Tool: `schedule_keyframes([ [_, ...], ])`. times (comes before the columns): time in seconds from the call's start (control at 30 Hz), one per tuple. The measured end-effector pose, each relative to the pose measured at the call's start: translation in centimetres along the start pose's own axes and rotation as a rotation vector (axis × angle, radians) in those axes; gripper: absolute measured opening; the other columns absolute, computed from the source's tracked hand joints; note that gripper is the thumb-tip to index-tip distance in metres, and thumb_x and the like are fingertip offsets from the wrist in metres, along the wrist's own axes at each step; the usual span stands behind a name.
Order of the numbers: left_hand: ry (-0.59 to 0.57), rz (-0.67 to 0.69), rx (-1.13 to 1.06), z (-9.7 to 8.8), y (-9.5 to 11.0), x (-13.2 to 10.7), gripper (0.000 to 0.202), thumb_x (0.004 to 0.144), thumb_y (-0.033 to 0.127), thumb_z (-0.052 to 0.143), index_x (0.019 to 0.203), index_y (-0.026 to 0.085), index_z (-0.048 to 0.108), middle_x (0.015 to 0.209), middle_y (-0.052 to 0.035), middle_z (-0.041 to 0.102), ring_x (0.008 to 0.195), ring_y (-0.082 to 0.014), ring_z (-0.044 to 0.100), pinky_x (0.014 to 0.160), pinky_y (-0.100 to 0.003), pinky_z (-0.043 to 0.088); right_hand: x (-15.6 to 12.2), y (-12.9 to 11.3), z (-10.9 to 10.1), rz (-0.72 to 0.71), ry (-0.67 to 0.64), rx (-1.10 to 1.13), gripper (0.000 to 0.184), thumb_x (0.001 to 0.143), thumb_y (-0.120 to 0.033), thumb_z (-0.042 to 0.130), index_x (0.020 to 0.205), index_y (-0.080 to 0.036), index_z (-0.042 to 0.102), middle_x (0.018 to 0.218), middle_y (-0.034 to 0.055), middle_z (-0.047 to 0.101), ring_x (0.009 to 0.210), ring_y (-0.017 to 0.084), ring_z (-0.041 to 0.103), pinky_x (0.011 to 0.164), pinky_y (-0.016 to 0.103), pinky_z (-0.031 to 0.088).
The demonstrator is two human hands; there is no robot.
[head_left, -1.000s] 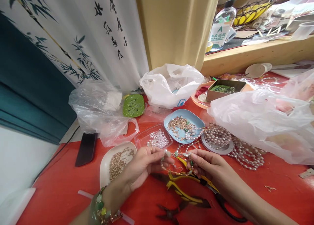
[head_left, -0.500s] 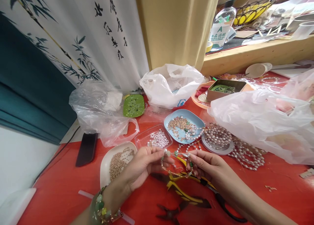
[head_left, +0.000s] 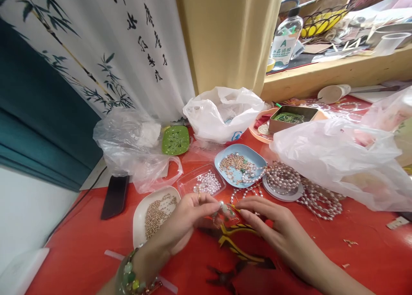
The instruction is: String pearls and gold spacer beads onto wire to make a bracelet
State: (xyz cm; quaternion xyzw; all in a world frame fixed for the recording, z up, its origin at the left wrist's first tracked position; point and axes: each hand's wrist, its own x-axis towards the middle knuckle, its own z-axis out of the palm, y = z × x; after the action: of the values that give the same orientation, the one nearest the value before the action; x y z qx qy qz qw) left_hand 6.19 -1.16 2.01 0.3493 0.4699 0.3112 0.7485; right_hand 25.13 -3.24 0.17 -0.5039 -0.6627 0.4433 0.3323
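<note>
My left hand pinches a beaded bracelet between thumb and forefinger. Its pale green and white beads and thin gold chain dangle below the fingertips, slightly blurred. Close on the right, the thumb and forefinger of my right hand come together beside a narrow yellow handle end. What they pinch is hidden. Under the hands lie yellow-and-black-handled pliers on the red table. A bracelet of green and yellow beads circles my left wrist.
Near my hands stand a cream dish of gold beads, a clear tray of pearls and a blue plate of mixed beads. Bead strands lie beside a reel. A phone is left; plastic bags crowd the back.
My right hand has let go of its side of the bracelet and turned palm down. The bracelet, stretched between both hands before, now hangs from my left fingers.
</note>
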Motion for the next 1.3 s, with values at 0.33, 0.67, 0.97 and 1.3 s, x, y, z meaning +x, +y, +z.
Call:
schedule_keyframes([
  [0.33,-0.035,0.078,0.172,0.8,-0.7,-1.4,0.017,0.069,0.028,0.066,0.073,0.012,0.061,0.064,-0.0007,0.06,0.057,-0.0089,0.053,0.059,-0.022,0.041,-0.2,-1.7,1.0,-0.441,0.083,-0.149,0.016,0.083,-0.011,0.049,0.085,-0.015,0.064,0.073,0.0041,0.062,0.063,0.013,0.058,0.057,0.023,0.047],
  [0.67,-0.179,-0.009,0.009,0.6,-0.3,-1.2,0.024,0.073,0.032,0.062,0.083,0.011,0.063,0.069,-0.0022,0.059,0.051,-0.0071,0.055,0.049,-0.019,0.042,0.0,-2.1,0.7,-0.466,0.101,-0.081,0.014,0.079,-0.008,0.055,0.084,-0.017,0.064,0.076,0.0025,0.058,0.069,0.012,0.057,0.061,0.023,0.047],
  [0.97,-0.142,0.032,0.066,-0.3,0.0,-1.4,0.033,0.065,0.025,0.071,0.095,0.014,0.066,0.067,-0.0038,0.064,0.05,-0.0074,0.055,0.049,-0.018,0.044,0.6,-3.2,1.2,-0.462,0.144,-0.069,0.011,0.078,-0.011,0.055,0.084,-0.017,0.062,0.073,0.0015,0.056,0.064,0.012,0.053,0.057,0.023,0.045],
  [1.3,0.075,0.19,0.054,-0.5,1.1,-1.4,0.017,0.059,0.02,0.074,0.068,0.01,0.063,0.058,0.0,0.061,0.047,-0.0057,0.054,0.049,-0.017,0.045,-5.0,2.1,4.4,-0.587,0.012,-0.659,0.009,0.078,-0.028,0.055,0.077,-0.02,0.058,0.075,0.0008,0.064,0.065,0.017,0.056,0.058,0.03,0.046],
])
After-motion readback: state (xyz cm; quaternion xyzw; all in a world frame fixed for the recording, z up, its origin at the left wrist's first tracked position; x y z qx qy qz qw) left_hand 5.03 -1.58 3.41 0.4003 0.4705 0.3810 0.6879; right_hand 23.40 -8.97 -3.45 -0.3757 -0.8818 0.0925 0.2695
